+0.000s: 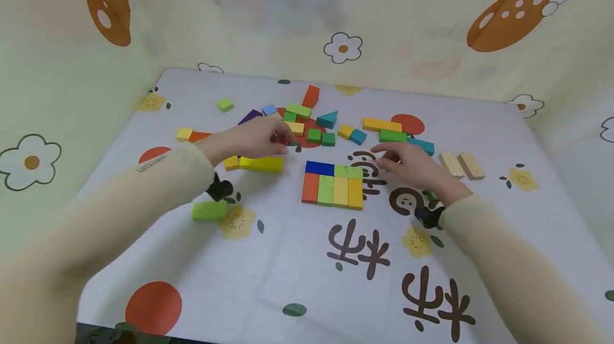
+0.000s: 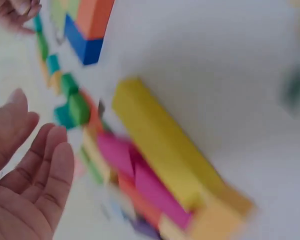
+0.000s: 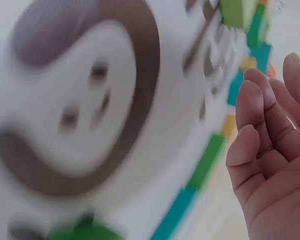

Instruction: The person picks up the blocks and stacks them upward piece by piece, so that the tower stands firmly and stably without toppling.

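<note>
My left hand hovers over the loose blocks left of centre, its fingers loosely bent. In the left wrist view nothing lies between its fingers; a long yellow block and magenta blocks are near it. To the right, my right hand is held above the table, fingers relaxed and holding nothing. Between the hands lies a flat rectangle of blocks set side by side: a blue block and a light green block along the far edge, with orange, light green, pale yellow and yellow blocks below.
Several coloured blocks, among them a teal triangular block, lie scattered behind the rectangle. Two plain wooden blocks sit at the right. A light green block rests under the left forearm. The patterned tablecloth runs to a backdrop.
</note>
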The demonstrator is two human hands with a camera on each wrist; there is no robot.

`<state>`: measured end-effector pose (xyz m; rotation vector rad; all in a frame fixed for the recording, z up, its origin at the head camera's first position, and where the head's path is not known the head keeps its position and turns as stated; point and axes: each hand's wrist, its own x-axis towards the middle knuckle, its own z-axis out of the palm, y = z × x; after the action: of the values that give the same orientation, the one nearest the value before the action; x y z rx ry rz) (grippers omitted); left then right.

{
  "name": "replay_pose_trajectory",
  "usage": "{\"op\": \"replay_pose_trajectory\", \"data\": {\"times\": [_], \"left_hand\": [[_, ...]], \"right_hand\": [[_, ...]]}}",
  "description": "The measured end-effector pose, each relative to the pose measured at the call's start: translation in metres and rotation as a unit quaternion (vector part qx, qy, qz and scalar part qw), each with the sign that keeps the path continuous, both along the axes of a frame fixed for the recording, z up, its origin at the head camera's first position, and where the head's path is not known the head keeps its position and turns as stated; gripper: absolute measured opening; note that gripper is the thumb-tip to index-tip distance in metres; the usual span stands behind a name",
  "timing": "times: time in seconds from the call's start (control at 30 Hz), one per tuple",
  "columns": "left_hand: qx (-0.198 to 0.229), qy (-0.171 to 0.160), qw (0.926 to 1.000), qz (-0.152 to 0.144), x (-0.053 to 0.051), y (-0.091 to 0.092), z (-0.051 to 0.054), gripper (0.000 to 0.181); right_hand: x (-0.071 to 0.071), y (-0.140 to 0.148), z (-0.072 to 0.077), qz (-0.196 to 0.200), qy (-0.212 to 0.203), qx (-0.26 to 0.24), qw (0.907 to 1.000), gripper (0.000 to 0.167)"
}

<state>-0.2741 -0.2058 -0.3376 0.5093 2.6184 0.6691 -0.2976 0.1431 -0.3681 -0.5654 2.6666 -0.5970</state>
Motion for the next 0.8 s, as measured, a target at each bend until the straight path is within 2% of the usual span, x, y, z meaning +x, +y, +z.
{"op": "replay_pose_trajectory", "data": {"times": [0.1, 0.17, 0.3, 0.43, 0.57, 0.67, 0.8], "left_hand": [[-0.018, 0.007, 0.9998, 0.002, 0.024, -0.028, 0.007, 0.031], [-0.033, 0.003, 0.9994, 0.009, 0.045, -0.049, 0.004, 0.031], [-0.065, 0.002, 0.9973, 0.035, 0.089, -0.09, -0.013, 0.042], [-0.061, -0.005, 0.9961, 0.063, 0.12, -0.117, -0.032, 0.058], [-0.039, -0.007, 0.996, 0.08, 0.134, -0.124, -0.046, 0.06], [-0.031, 0.009, 0.9954, 0.09, 0.137, -0.123, -0.051, 0.051], [-0.022, 0.022, 0.995, 0.095, 0.136, -0.121, -0.052, 0.042]], "right_hand": [[0.007, 0.033, 0.01, -0.009, 0.027, 0.01, 0.9995, 0.04], [0.013, 0.053, 0.014, -0.016, 0.035, 0.01, 0.9992, 0.038], [0.025, 0.092, 0.012, -0.028, 0.054, 0.004, 0.9981, 0.037], [0.034, 0.13, 0.004, -0.037, 0.068, 0.011, 0.9969, 0.039], [0.036, 0.154, -0.005, -0.041, 0.049, 0.022, 0.9977, 0.049], [0.034, 0.156, -0.012, -0.042, 0.028, 0.026, 0.9984, 0.055], [0.029, 0.15, -0.017, -0.044, 0.016, 0.041, 0.9981, 0.053]]}}
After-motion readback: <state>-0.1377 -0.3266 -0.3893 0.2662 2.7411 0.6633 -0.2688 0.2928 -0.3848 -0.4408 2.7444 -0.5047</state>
